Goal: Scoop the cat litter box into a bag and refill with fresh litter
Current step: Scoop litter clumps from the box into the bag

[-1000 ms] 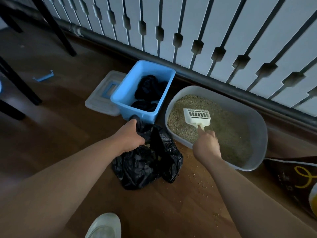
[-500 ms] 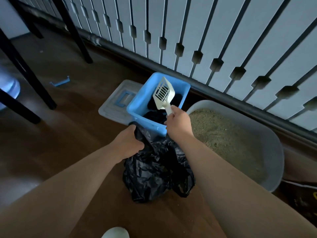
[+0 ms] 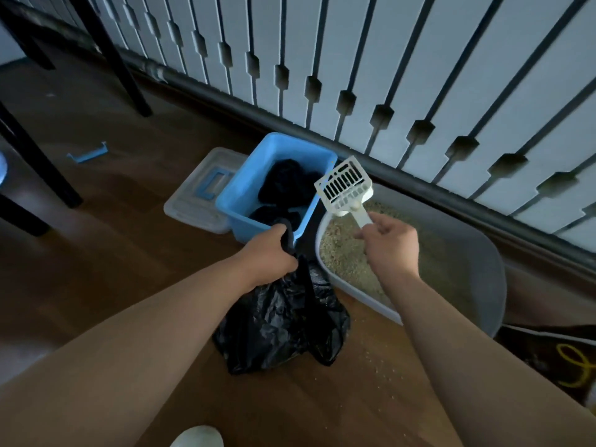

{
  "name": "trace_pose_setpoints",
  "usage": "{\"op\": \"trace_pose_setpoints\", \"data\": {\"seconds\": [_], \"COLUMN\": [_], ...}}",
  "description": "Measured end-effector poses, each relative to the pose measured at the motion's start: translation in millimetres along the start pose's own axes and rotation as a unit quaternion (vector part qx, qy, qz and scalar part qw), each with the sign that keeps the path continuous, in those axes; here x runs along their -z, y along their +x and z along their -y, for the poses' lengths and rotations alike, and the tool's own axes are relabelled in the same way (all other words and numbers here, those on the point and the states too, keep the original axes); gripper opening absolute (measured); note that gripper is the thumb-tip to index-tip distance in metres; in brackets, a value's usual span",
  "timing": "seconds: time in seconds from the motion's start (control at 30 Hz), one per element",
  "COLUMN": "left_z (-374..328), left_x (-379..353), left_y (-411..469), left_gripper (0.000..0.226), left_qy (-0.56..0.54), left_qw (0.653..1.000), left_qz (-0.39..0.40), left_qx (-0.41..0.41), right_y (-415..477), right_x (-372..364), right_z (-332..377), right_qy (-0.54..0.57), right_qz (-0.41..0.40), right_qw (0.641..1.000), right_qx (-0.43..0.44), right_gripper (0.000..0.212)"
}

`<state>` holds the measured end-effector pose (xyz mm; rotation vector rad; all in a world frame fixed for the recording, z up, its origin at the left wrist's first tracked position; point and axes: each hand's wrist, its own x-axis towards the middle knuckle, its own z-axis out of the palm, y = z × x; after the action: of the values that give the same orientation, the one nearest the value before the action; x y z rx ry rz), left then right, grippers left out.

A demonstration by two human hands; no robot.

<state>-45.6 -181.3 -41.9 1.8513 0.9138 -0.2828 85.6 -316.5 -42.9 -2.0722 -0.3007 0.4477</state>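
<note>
While left hand [image 3: 267, 253] fingers clamp the black bag [image 3: 280, 327], right hand [image 3: 392, 245] fingers pinch the seemingly empty scoop [image 3: 350, 206].

Glossy crinkled plastic bag [image 3: 283, 324]; smooth plastic scoop [image 3: 346, 185]; grainy litter [image 3: 342, 256]; wood floor [image 3: 129, 262].

Scoop [image 3: 345, 188] above litter box [image 3: 483, 272]

The litter box [image 3: 496, 285] sits just right of the bin [image 3: 248, 221], both before the railing [image 3: 387, 75]; the lid [image 3: 190, 204] lies just left of the bin; the bag [image 3: 280, 327] rests on the floor in front of the bin; your scoop [image 3: 345, 185] is above the litter box's left rim.
</note>
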Motion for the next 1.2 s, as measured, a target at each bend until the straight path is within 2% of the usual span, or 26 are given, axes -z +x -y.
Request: {"op": "trace_pose_setpoints", "data": {"seconds": [0.07, 0.13, 0.17, 0.23, 0.3, 0.37, 0.53, 0.73, 0.8, 0.87, 1.0, 1.13, 1.2], "left_z": [-13.6, -23.5, -27.0, -31.7, -34.4, -35.5, -36.9, -25.5, -19.6, -14.7, -14.1, -19.8, -23.3], "left_x": [-17.4, -34.7, -42.5, -55.8, -64.5, -70.5, -76.0, -72.4, -70.8, -69.7, -66.7, -66.2, -67.1], "left_y": [2.1, 4.1, 5.8, 10.4, 14.6, 18.7, 25.5, 33.2, 36.3, 38.0, 39.4, 37.0, 35.4], "left_gripper": [0.072, 0.05, 0.048, 0.061, 0.058, 0.054, 0.073, 0.073, 0.072, 0.075, 0.078, 0.08, 0.081], "left_qy": [0.019, 0.045, 0.058, 0.093, 0.133, 0.164, 0.175, 0.16, 0.158, 0.156, 0.147, 0.148, 0.151], "left_qw": [1.0, 0.999, 0.998, 0.995, 0.99, 0.986, 0.984, 0.986, 0.987, 0.987, 0.989, 0.989, 0.988], "left_qz": [0.015, 0.023, 0.025, 0.037, 0.034, 0.032, 0.037, 0.033, 0.032, 0.028, 0.019, 0.02, 0.019], "left_qx": [-0.004, -0.013, -0.016, -0.016, -0.02, -0.017, -0.018, -0.015, -0.011, -0.01, -0.011, -0.012, -0.014], "right_y": [0.5, 1.5, 2.7, 7.1, 7.6, 6.9, 12.9, 20.9, 28.0, 28.9, 11.1, -7.1, -12.8], "right_x": [28.8, 53.8, 64.6, 83.5, 99.5, 110.8, 106.2, 70.6, 59.4, 51.0, 60.4, 75.3, 78.9], "right_z": [-9.0, -23.9, -33.1, -51.9, -62.8, -70.3, -88.5, -107.1, -121.7, -130.5, -132.8, -130.7, -128.2], "right_qy": [0.006, -0.006, -0.021, -0.058, -0.076, -0.094, -0.084, -0.054, -0.026, 0.058, 0.027, 0.01, 0.004], "right_qz": [-0.034, -0.057, -0.058, -0.046, -0.037, -0.032, -0.026, -0.041, -0.051, -0.074, -0.082, -0.095, -0.093], "right_qw": [0.999, 0.995, 0.993, 0.985, 0.975, 0.967, 0.954, 0.966, 0.972, 0.97, 0.977, 0.984, 0.985], "right_qx": [-0.029, -0.076, -0.103, -0.155, -0.204, -0.236, -0.288, -0.251, -0.227, -0.223, -0.195, -0.148, -0.142], "right_gripper": [0.024, 0.021, 0.017, 0.014, 0.018, 0.018, 0.015, 0.014, 0.018, 0.015, 0.027, 0.027, 0.036]}}
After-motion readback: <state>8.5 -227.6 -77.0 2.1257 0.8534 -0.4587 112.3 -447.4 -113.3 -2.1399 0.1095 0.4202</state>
